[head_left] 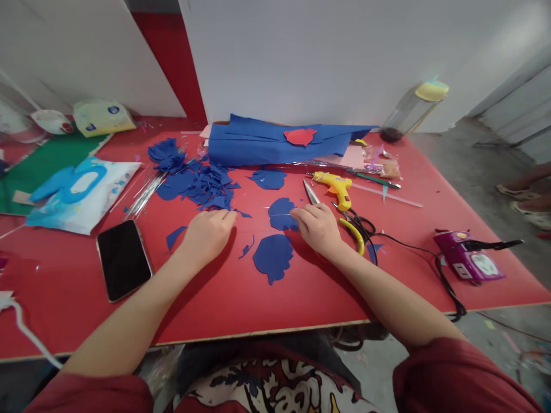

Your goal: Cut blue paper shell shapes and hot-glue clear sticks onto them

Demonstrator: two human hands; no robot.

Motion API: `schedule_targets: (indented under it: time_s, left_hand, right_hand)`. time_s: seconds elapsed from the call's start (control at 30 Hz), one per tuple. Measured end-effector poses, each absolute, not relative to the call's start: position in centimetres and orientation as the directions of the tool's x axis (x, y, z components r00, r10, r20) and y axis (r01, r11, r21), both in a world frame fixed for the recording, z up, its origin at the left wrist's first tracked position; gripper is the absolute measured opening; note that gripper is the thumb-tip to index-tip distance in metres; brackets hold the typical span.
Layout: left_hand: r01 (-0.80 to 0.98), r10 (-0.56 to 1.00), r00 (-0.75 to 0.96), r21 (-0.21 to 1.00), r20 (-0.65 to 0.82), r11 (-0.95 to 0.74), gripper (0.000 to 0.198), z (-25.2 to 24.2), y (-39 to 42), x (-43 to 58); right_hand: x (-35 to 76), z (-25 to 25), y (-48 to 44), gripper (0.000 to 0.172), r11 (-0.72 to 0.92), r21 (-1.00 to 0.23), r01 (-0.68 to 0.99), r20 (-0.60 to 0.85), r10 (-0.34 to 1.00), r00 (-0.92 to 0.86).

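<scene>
My right hand (319, 228) is closed in a pinch on a thin, pale wire (279, 214). The wire passes over a rounded blue felt-like piece (282, 220). My left hand (210, 230) is also closed, its fingertips beside a heap of cut blue scraps (210, 182); anything between them is hidden. Between my hands, nearer to me, lies a larger blue cutout (273, 257) with a jagged edge. Another blue cutout (269, 179) lies farther back. Scissors (310, 192) with yellow handles lie partly behind my right hand.
A yellow glue gun (336, 186) with a black cord is at right, near a purple power box (468, 256). At left are a phone (124, 261), a wipes pack (92, 192) and silver wires (145, 195). Folded blue sheets (258, 143) lie at the back.
</scene>
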State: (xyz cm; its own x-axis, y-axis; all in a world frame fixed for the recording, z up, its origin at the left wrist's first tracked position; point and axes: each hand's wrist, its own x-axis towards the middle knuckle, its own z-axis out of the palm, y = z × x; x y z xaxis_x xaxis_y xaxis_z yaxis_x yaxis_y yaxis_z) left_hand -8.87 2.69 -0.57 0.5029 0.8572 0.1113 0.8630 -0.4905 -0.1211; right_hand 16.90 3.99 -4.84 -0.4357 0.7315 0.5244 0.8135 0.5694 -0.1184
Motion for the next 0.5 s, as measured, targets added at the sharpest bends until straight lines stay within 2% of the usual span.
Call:
schedule_targets:
  time_s: [0.17, 0.27, 0.37, 0.5]
  left_hand:
    - [0.845, 0.835, 0.532, -0.029, 0.138, -0.534, 0.030, -2.3, 1.8, -7.4]
    - [0.886, 0.874, 0.461, -0.040, 0.155, -0.461, 0.034, -2.4, 1.7, -7.4]
    - [0.929, 0.916, 0.371, -0.051, 0.152, -0.367, 0.033, -2.0, 1.9, -7.8]
    - [0.946, 0.939, 0.322, -0.073, 0.120, -0.315, 0.030, -1.8, 2.0, -7.8]
  right_hand:
    - [16.7, -4.2, 3.6, 0.024, 0.583, -0.130, 0.802, 0.584, 0.699, -0.413]
    - [17.1, -4.2, 3.9, 0.020, 0.536, -0.203, 0.819, 0.616, 0.720, -0.318]
    - [17.4, -4.6, 4.3, 0.020, 0.481, -0.279, 0.831, 0.575, 0.777, -0.256]
    - [17.2, -5.1, 4.1, 0.021, 0.597, -0.235, 0.767, 0.397, 0.779, -0.485]
